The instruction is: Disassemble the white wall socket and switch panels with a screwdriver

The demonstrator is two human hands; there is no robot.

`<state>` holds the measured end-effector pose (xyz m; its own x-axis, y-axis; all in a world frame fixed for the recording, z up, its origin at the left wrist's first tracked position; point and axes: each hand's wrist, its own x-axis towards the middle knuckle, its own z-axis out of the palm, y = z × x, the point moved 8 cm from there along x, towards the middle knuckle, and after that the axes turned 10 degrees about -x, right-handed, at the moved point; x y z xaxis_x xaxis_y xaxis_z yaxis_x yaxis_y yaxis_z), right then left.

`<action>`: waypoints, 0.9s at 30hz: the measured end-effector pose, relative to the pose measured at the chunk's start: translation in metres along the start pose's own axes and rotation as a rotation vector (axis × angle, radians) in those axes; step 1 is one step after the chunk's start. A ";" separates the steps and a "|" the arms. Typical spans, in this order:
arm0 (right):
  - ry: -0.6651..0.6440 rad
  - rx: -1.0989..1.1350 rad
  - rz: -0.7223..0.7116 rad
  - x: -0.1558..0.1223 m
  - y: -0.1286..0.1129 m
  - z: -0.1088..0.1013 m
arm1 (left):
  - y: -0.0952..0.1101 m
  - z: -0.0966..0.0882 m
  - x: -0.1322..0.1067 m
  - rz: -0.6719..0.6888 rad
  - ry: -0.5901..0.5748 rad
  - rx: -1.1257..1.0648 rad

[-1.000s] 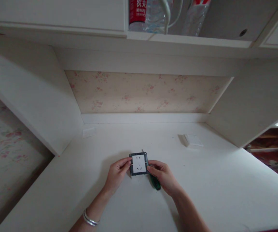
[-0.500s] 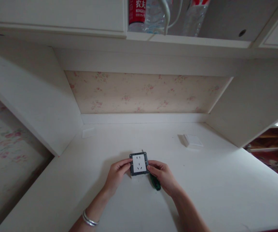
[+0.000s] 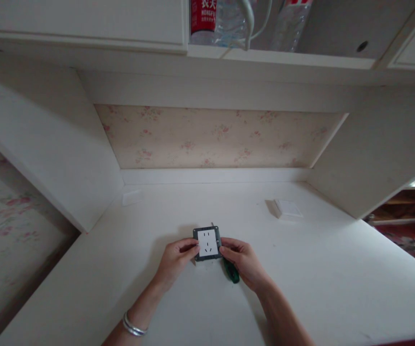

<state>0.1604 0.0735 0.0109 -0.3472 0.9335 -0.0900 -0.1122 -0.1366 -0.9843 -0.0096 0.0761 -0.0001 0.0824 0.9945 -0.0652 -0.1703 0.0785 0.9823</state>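
Observation:
Between my two hands is a wall socket [image 3: 207, 243] with a white face, several slots and a dark grey frame. My left hand [image 3: 173, 262] pinches its left edge, the thumb lying over the frame beside the white face. On the opposite edge, my right hand [image 3: 243, 262] grips the frame between thumb and fingers. A green-handled screwdriver [image 3: 231, 271] lies beneath the socket and beside my right fingers, its thin metal tip showing past the socket's top edge. The underside of the socket is mostly hidden.
A white square box-like piece [image 3: 287, 208] sits at the back right of the white desktop [image 3: 207, 307]. A flat pale plate [image 3: 132, 197] lies at the back left. Overhead, a shelf [image 3: 283, 58] holds plastic bottles [image 3: 203, 21] and a white cable [image 3: 248, 24].
My left thumb has shifted slightly right and down, further over the socket's frame. The socket and my right hand have stayed almost in place.

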 end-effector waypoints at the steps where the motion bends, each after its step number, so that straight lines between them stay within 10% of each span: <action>1: -0.007 0.013 0.004 0.000 0.000 0.000 | 0.000 0.000 0.000 0.003 -0.001 0.000; 27: 0.127 -0.074 0.026 0.005 0.016 -0.015 | 0.000 0.006 -0.001 0.030 -0.024 -0.026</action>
<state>0.1708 0.0805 -0.0077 -0.2277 0.9650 -0.1298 -0.0343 -0.1411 -0.9894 -0.0035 0.0751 0.0006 0.1008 0.9944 -0.0316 -0.1981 0.0512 0.9788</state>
